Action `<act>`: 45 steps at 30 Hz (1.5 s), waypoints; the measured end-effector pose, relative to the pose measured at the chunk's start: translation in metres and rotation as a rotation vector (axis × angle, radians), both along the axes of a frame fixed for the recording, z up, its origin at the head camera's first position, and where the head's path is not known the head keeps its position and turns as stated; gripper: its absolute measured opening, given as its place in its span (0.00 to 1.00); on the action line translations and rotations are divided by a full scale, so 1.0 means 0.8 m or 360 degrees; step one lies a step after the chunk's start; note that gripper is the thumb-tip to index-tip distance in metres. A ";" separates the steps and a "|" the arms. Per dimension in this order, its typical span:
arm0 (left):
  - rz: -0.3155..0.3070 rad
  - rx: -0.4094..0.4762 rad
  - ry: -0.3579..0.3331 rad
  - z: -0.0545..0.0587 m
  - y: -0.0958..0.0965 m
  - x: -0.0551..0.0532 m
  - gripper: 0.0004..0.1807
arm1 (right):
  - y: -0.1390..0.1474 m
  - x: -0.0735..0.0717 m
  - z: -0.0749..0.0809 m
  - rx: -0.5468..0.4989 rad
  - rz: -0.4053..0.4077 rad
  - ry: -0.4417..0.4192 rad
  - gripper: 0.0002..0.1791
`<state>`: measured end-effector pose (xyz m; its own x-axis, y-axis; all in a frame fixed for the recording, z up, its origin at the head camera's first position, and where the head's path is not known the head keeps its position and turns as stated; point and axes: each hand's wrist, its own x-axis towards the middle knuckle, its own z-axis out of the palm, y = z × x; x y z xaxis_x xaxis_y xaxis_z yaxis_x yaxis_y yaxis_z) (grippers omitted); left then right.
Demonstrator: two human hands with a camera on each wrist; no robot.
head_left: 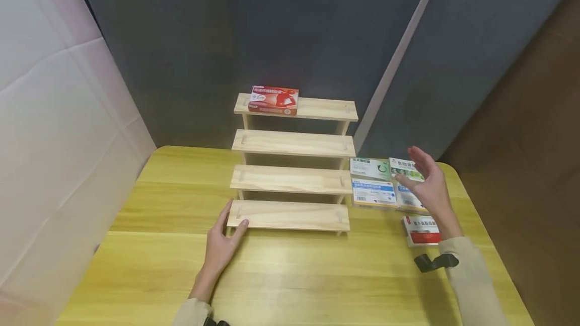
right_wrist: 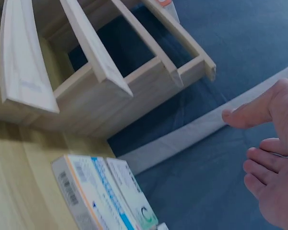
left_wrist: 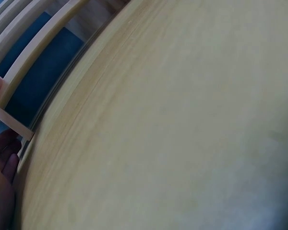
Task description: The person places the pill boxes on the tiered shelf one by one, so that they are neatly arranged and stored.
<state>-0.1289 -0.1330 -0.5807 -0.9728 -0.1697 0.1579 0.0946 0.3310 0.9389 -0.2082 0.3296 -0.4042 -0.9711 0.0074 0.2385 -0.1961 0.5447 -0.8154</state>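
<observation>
At the back edge of the surface [head_left: 281, 280] sits the wooden rack [head_left: 292, 175], boxes [head_left: 373, 192] beside its right side, room toward front and left edges; left hand [head_left: 220, 245] gripping its lower-left end, right hand [head_left: 430, 185] raised, thumb and fingers wide.

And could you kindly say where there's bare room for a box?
The three lower shelves are bare, apart from the left hand holding the bottom one's left end. The top shelf is free right of the red box. The table has room left of the rack and in front. Boxes crowd it on the right, near the right hand.
</observation>
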 end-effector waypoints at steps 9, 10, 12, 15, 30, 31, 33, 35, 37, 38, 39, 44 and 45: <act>0.0014 0.0012 0.0014 0.004 -0.004 -0.003 0.39 | 0.020 0.005 -0.010 0.0018 -0.0027 -0.0077 0.46; 0.0015 0.0011 0.0012 0.004 -0.004 -0.004 0.39 | 0.022 0.005 -0.011 0.0014 -0.0026 -0.0078 0.47; 0.0021 0.0013 0.0012 0.005 -0.004 -0.004 0.39 | 0.025 0.007 -0.012 0.0014 -0.0029 -0.0085 0.47; 0.0034 0.0014 0.0018 0.007 -0.003 -0.004 0.39 | 0.031 0.011 -0.016 0.0019 -0.0033 -0.0074 0.47; 0.0018 0.0000 0.0027 0.007 0.000 -0.005 0.39 | 0.074 0.045 -0.056 0.0076 -0.0101 -0.0139 0.48; 0.0018 0.0002 0.0032 0.007 0.000 -0.005 0.39 | 0.076 0.047 -0.058 0.0077 -0.0102 -0.0139 0.48; 0.0014 0.0008 0.0034 0.007 0.001 -0.005 0.39 | 0.081 0.052 -0.063 0.0095 -0.0107 -0.0137 0.47; 0.0005 0.0015 0.0032 0.006 0.002 -0.003 0.39 | 0.085 0.057 -0.067 0.0095 -0.0112 -0.0135 0.47; -0.0001 0.0018 0.0026 0.005 0.003 0.000 0.39 | 0.089 0.064 -0.075 0.0094 -0.0114 -0.0149 0.48; -0.0003 0.0017 0.0020 0.004 0.003 0.001 0.39 | 0.091 0.067 -0.078 0.0098 -0.0120 -0.0165 0.48; -0.0003 0.0016 0.0015 0.003 0.003 0.002 0.39 | 0.093 0.070 -0.081 0.0097 -0.0129 -0.0182 0.48; -0.0007 0.0009 -0.0005 0.000 0.002 0.004 0.39 | 0.100 0.079 -0.092 0.0079 -0.0164 -0.0274 0.50; -0.0006 0.0007 -0.0004 0.000 0.002 0.003 0.39 | 0.101 0.080 -0.094 0.0080 -0.0167 -0.0291 0.51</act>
<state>-0.1262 -0.1316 -0.5806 -0.9739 -0.1665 0.1545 0.0934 0.3262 0.9407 -0.1446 0.4106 -0.4791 -0.9928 0.1035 0.0611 0.0126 0.5951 -0.8036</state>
